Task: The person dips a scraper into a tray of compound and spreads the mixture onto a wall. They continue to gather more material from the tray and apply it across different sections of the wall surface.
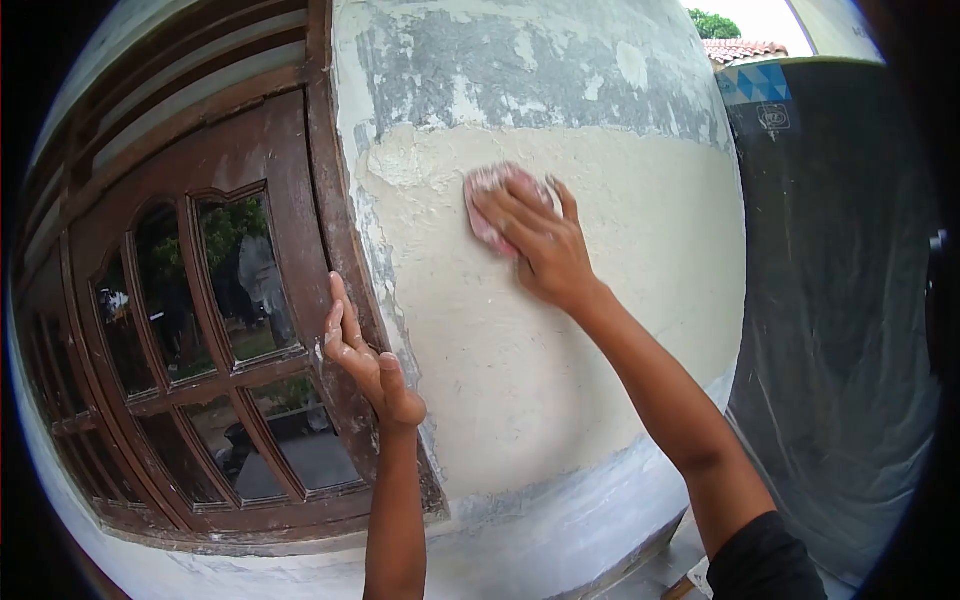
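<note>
My right hand presses a pink cloth, smeared with white, against the upper part of the cream-coloured wall patch. Motion blurs the cloth and fingertips a little. Lower and to the left, my left hand rests at the brown wooden window frame, its fingers stretched upward and whitish residue on them. Flaking paint runs down the wall edge beside that frame. Above the cream patch the wall is grey with white remnants.
Dark glass panes fill the brown window on the left. A dark plastic sheet hangs at the right, past the wall's edge. Below the cream patch runs a bluish-white band of wall. Roof tiles show at top right.
</note>
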A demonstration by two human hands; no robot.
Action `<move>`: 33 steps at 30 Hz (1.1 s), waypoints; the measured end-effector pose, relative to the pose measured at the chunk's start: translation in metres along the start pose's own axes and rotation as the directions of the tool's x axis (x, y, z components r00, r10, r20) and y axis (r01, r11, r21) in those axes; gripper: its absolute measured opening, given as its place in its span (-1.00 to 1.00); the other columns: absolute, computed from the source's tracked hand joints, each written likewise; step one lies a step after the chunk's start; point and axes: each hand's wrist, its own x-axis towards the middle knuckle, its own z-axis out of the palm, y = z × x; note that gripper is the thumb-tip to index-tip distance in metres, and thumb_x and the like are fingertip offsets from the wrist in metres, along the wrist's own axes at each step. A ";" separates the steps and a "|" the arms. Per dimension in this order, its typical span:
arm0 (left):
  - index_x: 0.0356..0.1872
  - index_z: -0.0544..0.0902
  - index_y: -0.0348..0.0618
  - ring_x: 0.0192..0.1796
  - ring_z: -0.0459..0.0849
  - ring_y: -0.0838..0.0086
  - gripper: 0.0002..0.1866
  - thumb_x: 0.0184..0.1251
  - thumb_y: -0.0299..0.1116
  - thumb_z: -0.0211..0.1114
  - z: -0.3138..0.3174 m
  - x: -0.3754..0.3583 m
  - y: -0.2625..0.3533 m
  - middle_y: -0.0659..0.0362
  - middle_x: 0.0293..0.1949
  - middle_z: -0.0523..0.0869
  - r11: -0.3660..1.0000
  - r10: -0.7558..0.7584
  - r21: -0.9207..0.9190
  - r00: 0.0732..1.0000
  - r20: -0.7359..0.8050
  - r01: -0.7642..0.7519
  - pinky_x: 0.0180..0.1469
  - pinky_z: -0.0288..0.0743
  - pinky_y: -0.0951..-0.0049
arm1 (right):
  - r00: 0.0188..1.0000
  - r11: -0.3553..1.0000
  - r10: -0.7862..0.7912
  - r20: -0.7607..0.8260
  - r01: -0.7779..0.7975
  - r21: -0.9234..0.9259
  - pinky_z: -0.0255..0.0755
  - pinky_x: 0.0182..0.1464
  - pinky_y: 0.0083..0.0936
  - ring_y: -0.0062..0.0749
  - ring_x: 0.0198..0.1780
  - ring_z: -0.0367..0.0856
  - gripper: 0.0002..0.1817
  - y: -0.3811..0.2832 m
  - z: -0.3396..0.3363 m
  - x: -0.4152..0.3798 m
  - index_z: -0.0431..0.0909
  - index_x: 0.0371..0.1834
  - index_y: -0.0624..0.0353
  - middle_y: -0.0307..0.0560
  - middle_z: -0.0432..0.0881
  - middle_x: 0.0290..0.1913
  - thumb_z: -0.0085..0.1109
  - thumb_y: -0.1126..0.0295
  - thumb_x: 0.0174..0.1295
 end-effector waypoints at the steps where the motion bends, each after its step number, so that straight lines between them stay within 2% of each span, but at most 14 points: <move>1: 0.50 0.12 -0.21 0.69 0.11 -0.02 -0.31 0.62 0.10 -0.10 0.001 0.000 0.000 -0.29 0.65 0.12 1.000 -0.009 -0.007 1.000 0.004 0.009 0.65 -0.16 -0.10 | 0.999 1.000 -0.019 0.033 0.019 -0.013 -0.07 0.63 0.16 -0.31 0.54 0.44 -0.24 -0.003 -0.004 -0.015 0.53 0.48 -0.23 -0.26 0.61 0.43 0.12 0.66 0.17; 3: 0.50 0.12 -0.21 0.69 0.11 -0.02 -0.31 0.62 0.10 -0.09 0.001 0.000 0.000 -0.29 0.65 0.12 1.000 -0.016 -0.015 1.000 0.013 0.016 0.65 -0.16 -0.10 | 0.997 0.999 -0.034 0.064 0.035 -0.026 -0.07 0.63 0.16 -0.31 0.55 0.44 -0.24 -0.003 -0.007 -0.019 0.53 0.47 -0.23 -0.27 0.60 0.44 0.13 0.66 0.17; 6: 0.51 0.13 -0.23 0.69 0.11 -0.02 -0.30 0.62 0.11 -0.08 0.003 0.001 -0.001 -0.30 0.64 0.12 1.000 -0.012 -0.016 1.000 -0.016 0.011 0.66 -0.17 -0.11 | 0.998 0.998 -0.019 -0.061 0.016 -0.054 -0.06 0.61 0.19 -0.32 0.55 0.44 -0.26 0.002 -0.011 0.029 0.56 0.44 -0.23 -0.27 0.62 0.43 0.12 0.67 0.18; 8: 0.49 0.10 -0.28 0.68 0.06 -0.12 -0.27 0.64 0.15 -0.05 0.000 0.000 0.003 -0.43 0.61 0.08 1.000 -0.020 -0.006 0.999 0.035 0.021 0.68 -0.20 -0.10 | 0.999 0.998 0.018 -0.035 -0.020 -0.059 -0.06 0.60 0.18 -0.30 0.54 0.46 -0.27 0.007 -0.004 0.037 0.57 0.44 -0.22 -0.26 0.63 0.42 0.13 0.66 0.18; 12: 0.48 0.11 -0.31 0.69 0.04 -0.11 -0.27 0.64 0.13 -0.02 -0.001 0.001 0.005 -0.42 0.61 0.08 1.000 -0.004 -0.028 0.997 0.073 0.007 0.68 -0.20 -0.10 | 1.000 0.999 0.030 -0.003 -0.030 -0.017 -0.06 0.59 0.16 -0.26 0.49 0.52 -0.28 -0.004 -0.005 -0.016 0.57 0.45 -0.18 -0.22 0.65 0.40 0.14 0.65 0.17; 15: 0.49 0.09 -0.34 0.70 0.01 -0.11 -0.25 0.64 0.12 -0.01 0.002 0.006 0.004 -0.40 0.61 0.09 1.000 0.008 0.000 0.993 0.121 -0.008 0.68 -0.20 -0.11 | 0.998 0.999 0.051 -0.040 -0.051 -0.001 -0.07 0.59 0.16 -0.25 0.49 0.53 -0.29 -0.014 -0.009 -0.020 0.59 0.42 -0.15 -0.22 0.65 0.39 0.12 0.66 0.16; 16: 0.48 0.12 -0.34 0.69 0.02 -0.11 -0.26 0.64 0.11 0.00 0.003 0.005 0.004 -0.39 0.61 0.09 1.000 0.022 0.003 0.992 0.123 -0.022 0.67 -0.18 -0.12 | 0.991 0.997 0.071 -0.115 -0.070 0.011 -0.07 0.59 0.20 -0.25 0.49 0.52 -0.28 -0.018 -0.011 0.002 0.57 0.44 -0.13 -0.22 0.65 0.39 0.10 0.67 0.15; 18: 0.47 0.15 -0.34 0.69 0.02 -0.11 -0.27 0.64 0.11 0.00 0.002 0.006 0.004 -0.38 0.62 0.09 0.999 0.033 0.010 0.992 0.122 -0.035 0.66 -0.16 -0.13 | 0.988 0.997 0.077 -0.132 -0.078 -0.006 -0.07 0.58 0.21 -0.25 0.50 0.50 -0.28 -0.020 -0.007 0.042 0.56 0.44 -0.12 -0.21 0.64 0.40 0.10 0.66 0.15; 21: 0.46 0.22 -0.33 0.67 0.05 -0.14 -0.29 0.65 0.11 0.00 -0.002 0.015 0.011 -0.38 0.60 0.13 0.987 0.043 0.144 0.976 0.212 -0.075 0.63 -0.10 -0.15 | 0.988 0.992 0.113 -0.103 -0.117 -0.038 -0.08 0.58 0.26 -0.24 0.53 0.45 -0.28 -0.021 0.003 0.044 0.53 0.45 -0.10 -0.23 0.61 0.41 0.10 0.64 0.13; 23: 0.43 0.26 -0.37 0.66 0.10 -0.16 -0.36 0.66 0.02 -0.01 -0.003 0.026 0.029 -0.38 0.59 0.19 0.910 0.119 0.346 0.942 0.313 -0.230 0.64 -0.03 -0.11 | 0.986 0.987 0.162 -0.039 -0.162 -0.002 -0.09 0.58 0.24 -0.24 0.53 0.46 -0.30 -0.029 0.006 0.011 0.56 0.42 -0.09 -0.23 0.61 0.41 0.11 0.62 0.13; 27: 0.40 0.29 -0.40 0.64 0.12 -0.20 -0.39 0.66 -0.03 0.01 -0.001 0.038 0.034 -0.39 0.56 0.24 0.884 0.154 0.361 0.915 0.373 -0.296 0.61 0.03 -0.12 | 0.995 0.998 0.068 -0.074 -0.068 -0.003 -0.08 0.58 0.20 -0.26 0.53 0.47 -0.33 -0.034 -0.005 -0.025 0.58 0.41 -0.08 -0.20 0.61 0.42 0.11 0.61 0.16; 29: 0.40 0.28 -0.40 0.62 0.15 -0.22 -0.42 0.66 -0.08 0.02 0.001 0.038 0.028 -0.38 0.57 0.23 0.857 0.117 0.420 0.906 0.406 -0.299 0.59 0.05 -0.13 | 0.987 0.994 0.103 -0.123 -0.105 -0.005 -0.07 0.58 0.19 -0.27 0.52 0.47 -0.32 -0.030 -0.007 0.010 0.57 0.42 -0.08 -0.23 0.62 0.41 0.11 0.61 0.16; 31: 0.40 0.28 -0.41 0.62 0.15 -0.23 -0.42 0.66 -0.08 0.02 0.004 0.034 0.022 -0.38 0.57 0.22 0.855 0.127 0.423 0.911 0.392 -0.301 0.59 0.06 -0.14 | 0.988 0.993 0.116 -0.101 -0.118 -0.010 -0.07 0.56 0.13 -0.19 0.53 0.47 -0.30 -0.022 -0.005 0.044 0.54 0.46 -0.07 -0.10 0.62 0.42 0.09 0.65 0.19; 33: 0.40 0.28 -0.41 0.61 0.16 -0.25 -0.42 0.66 -0.09 0.02 0.006 0.030 0.015 -0.39 0.57 0.22 0.851 0.135 0.426 0.913 0.386 -0.306 0.59 0.06 -0.15 | 0.989 0.991 0.131 -0.064 -0.133 -0.029 -0.07 0.56 0.14 -0.16 0.53 0.46 -0.28 -0.019 -0.001 0.042 0.51 0.49 -0.07 -0.12 0.62 0.42 0.08 0.63 0.19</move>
